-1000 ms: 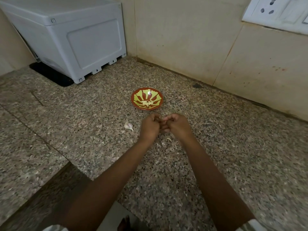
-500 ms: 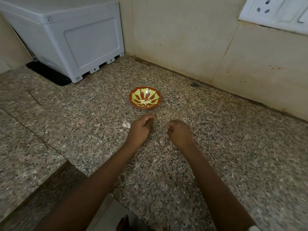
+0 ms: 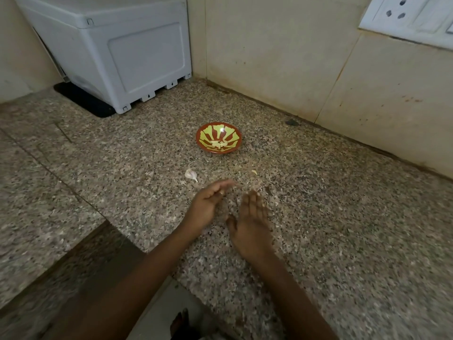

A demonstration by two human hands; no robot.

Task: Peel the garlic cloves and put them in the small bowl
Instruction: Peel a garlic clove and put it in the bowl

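while left hand (image 3: 208,207), right hand (image 3: 252,224) splay, one clove (image 3: 191,174) neighbours one bowl (image 3: 199,141).

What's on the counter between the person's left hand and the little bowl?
Head view: bare counter between the left hand and the small bowl; an unpeeled garlic clove sits just left of that stretch.

Speckled granite counter (image 3: 343,229), beige tiled walls (image 3: 269,50), white appliance (image 3: 117,50), white switchboard (image 3: 411,18); dim light.
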